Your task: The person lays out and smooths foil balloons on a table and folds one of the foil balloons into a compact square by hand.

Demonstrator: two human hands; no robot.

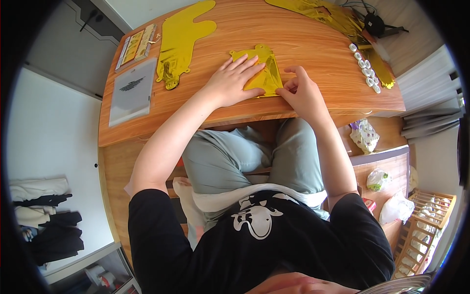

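A folded gold foil balloon (pixel 268 78), flat and shiny with small tabs at its far edge, lies near the table's front edge. My left hand (pixel 230 81) rests on its left part, palm down with the fingers spread. At the balloon's near right corner is my right hand (pixel 304 95), its thumb touching the foil edge. The index finger is bent and raised away from the thumb, and the other fingers curl inward. Another flat gold foil balloon (pixel 181 39) lies to the left, its near end crinkled.
More gold foil (pixel 338 22) stretches along the far right table edge, beside several small white rolls (pixel 366 72). A clear plastic sleeve (pixel 131 90) and a flat box (pixel 136 46) lie at the left. A black device with cables (pixel 374 23) stands at the back right.
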